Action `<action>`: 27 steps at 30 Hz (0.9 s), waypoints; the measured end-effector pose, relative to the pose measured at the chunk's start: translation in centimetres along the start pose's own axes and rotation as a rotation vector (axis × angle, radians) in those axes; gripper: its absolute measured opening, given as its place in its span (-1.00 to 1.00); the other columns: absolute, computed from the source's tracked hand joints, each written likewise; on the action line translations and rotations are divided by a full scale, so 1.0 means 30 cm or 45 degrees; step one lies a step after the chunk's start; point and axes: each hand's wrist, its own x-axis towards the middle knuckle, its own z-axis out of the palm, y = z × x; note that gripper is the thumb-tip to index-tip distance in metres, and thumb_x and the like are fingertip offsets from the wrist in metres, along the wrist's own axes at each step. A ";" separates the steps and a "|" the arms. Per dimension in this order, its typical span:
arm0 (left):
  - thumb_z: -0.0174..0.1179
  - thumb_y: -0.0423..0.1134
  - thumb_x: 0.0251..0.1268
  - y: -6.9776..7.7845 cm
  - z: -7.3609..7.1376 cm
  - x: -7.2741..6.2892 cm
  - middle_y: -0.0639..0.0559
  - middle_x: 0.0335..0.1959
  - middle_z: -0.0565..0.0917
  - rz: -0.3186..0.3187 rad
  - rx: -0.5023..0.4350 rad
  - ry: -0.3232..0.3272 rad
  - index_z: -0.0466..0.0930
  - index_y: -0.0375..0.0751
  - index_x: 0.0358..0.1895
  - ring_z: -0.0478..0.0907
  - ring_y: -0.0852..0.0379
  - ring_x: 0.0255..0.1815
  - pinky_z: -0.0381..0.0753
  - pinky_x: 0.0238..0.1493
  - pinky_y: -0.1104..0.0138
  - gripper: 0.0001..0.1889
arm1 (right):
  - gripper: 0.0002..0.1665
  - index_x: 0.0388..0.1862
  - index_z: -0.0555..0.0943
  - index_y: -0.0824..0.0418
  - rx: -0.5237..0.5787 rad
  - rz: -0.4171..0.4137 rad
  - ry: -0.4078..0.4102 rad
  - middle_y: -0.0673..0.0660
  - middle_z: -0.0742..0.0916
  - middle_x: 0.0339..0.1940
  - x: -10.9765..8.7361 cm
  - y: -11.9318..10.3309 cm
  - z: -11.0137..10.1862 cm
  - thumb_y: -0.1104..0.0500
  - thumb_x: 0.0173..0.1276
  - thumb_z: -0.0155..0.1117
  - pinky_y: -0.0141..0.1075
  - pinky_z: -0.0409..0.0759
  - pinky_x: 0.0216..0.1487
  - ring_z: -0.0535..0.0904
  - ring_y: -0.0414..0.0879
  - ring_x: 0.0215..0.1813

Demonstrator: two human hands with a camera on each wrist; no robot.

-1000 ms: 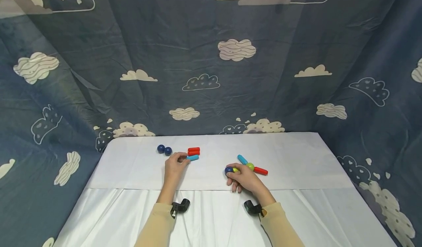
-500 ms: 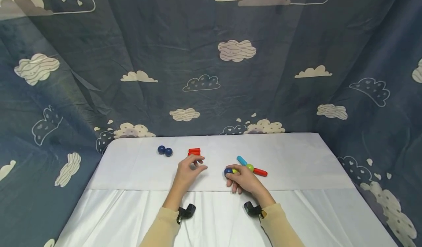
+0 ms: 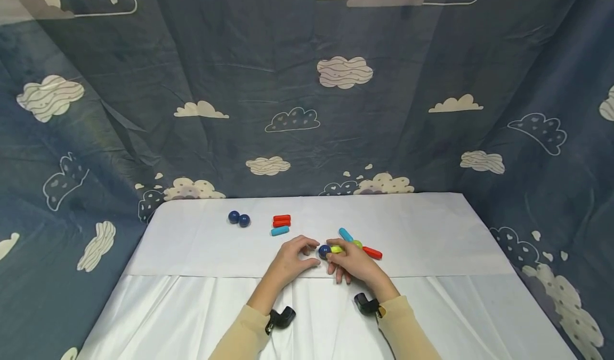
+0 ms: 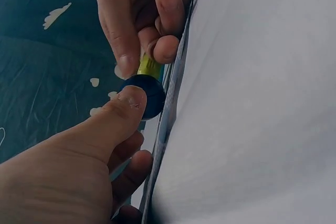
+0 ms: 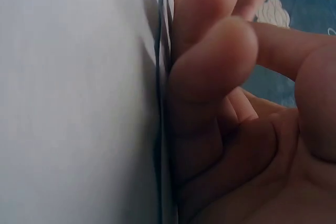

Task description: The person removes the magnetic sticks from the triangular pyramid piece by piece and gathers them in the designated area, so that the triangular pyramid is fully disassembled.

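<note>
The right hand [image 3: 352,261] pinches a yellow-green stick [image 3: 337,249] with a dark blue ball [image 3: 324,252] at its end. The left hand [image 3: 290,258] has thumb and fingers parted about that ball; contact is unclear. Past the right hand, a light-blue stick [image 3: 345,234] and a red stick [image 3: 372,253] meet a green ball [image 3: 357,244]. Farther left on the white-covered table [image 3: 422,232] lie two red rods [image 3: 282,223], a blue rod [image 3: 280,231] and two navy balls [image 3: 244,220].
</note>
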 end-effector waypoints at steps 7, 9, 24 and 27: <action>0.53 -0.13 0.28 0.008 -0.005 -0.002 0.14 -0.08 0.78 -0.019 -0.020 -0.021 0.76 0.04 0.11 0.62 0.21 -0.11 0.62 0.00 0.33 -0.66 | -0.49 0.46 0.47 0.34 -0.042 -0.006 0.036 0.12 0.80 -0.44 -0.008 0.009 -0.030 0.21 0.62 0.17 -0.37 0.53 -0.62 0.61 -0.17 -0.63; 0.53 -0.13 0.28 0.011 -0.005 -0.003 0.12 -0.07 0.79 -0.015 -0.027 -0.022 0.77 0.02 0.11 0.63 0.19 -0.11 0.62 -0.01 0.32 -0.66 | -0.56 0.39 0.50 0.35 -0.046 -0.009 0.047 0.12 0.79 -0.45 -0.008 0.009 -0.029 0.24 0.62 0.15 -0.37 0.52 -0.62 0.61 -0.17 -0.63; 0.50 -0.07 0.32 0.028 0.007 -0.006 0.20 -0.15 0.74 -0.062 0.013 -0.031 0.76 0.06 0.12 0.57 0.27 -0.13 0.59 0.00 0.36 -0.67 | -0.67 0.26 0.58 0.34 -0.117 -0.069 0.033 0.08 0.77 -0.52 0.001 -0.004 0.019 0.24 0.64 0.12 -0.38 0.49 -0.66 0.57 -0.20 -0.69; 0.50 -0.07 0.32 0.030 0.006 -0.006 0.21 -0.17 0.74 -0.068 0.010 -0.029 0.77 0.06 0.10 0.57 0.28 -0.14 0.59 0.00 0.35 -0.69 | -0.62 0.32 0.56 0.34 -0.108 -0.055 0.033 0.08 0.78 -0.51 0.002 -0.003 0.016 0.23 0.63 0.14 -0.37 0.49 -0.66 0.57 -0.19 -0.68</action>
